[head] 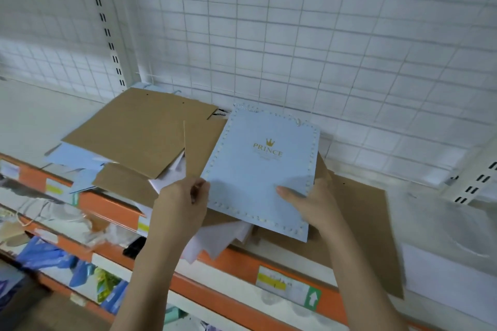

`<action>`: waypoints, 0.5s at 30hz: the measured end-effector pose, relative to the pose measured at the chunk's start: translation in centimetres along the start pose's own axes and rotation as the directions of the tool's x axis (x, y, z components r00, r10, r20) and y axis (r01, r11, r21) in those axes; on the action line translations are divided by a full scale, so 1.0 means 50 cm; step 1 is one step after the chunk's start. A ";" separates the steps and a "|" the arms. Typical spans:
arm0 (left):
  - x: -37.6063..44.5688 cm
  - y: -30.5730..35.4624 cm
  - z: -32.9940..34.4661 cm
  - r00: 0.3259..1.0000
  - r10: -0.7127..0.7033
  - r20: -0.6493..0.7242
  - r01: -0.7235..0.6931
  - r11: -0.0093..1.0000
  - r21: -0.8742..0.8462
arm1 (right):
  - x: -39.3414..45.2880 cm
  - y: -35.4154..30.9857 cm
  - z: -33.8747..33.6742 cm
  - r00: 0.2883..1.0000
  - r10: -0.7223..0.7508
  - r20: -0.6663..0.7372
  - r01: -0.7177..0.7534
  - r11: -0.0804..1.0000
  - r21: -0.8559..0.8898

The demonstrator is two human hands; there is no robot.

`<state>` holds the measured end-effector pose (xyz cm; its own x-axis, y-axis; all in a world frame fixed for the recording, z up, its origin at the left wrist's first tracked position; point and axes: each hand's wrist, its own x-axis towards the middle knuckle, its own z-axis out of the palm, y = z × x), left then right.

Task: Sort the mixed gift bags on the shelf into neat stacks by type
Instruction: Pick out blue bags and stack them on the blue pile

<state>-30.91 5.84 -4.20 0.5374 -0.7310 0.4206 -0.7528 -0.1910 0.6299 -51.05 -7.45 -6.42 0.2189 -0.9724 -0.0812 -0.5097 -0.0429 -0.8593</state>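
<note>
Holding the blue gift bag (259, 172) by its near corners, both hands, left (183, 204) and right (312, 204), kept it flat above the brown bags (129, 129), probably to stack it separately.

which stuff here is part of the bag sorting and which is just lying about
Part of the job:
- light blue PRINCE bag, held by the left hand and right hand
- large brown paper bag at the back left
- brown bag under the blue one
- white bags sticking out at the shelf's front edge

Just lying about:
- price labels on the orange shelf edge
- blue packets on the lower shelf
</note>
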 end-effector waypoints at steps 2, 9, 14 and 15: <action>0.014 -0.013 -0.001 0.999 0.026 0.035 -0.026 1.000 -0.005 | -0.011 0.006 -0.004 0.999 0.012 -0.034 -0.010 0.997 0.071; 0.109 0.011 0.001 0.994 0.106 -0.008 -0.106 0.994 -0.001 | -0.081 0.063 -0.045 0.971 0.087 -0.221 -0.019 0.956 0.292; 0.227 0.055 0.035 0.955 0.215 0.205 -0.251 0.953 0.172 | -0.141 0.085 -0.049 0.934 0.091 -0.346 0.025 0.948 0.318; 0.242 0.062 0.042 0.944 0.165 0.287 -0.228 0.953 0.201 | -0.147 0.088 -0.048 0.926 0.091 -0.367 0.030 0.950 0.311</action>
<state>-27.53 -4.96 1.45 0.2739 -0.9093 0.3133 -0.9161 -0.1475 0.3730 -56.89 -1.02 -8.41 -0.1497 -0.9882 0.0320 -0.2191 0.0016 -0.9757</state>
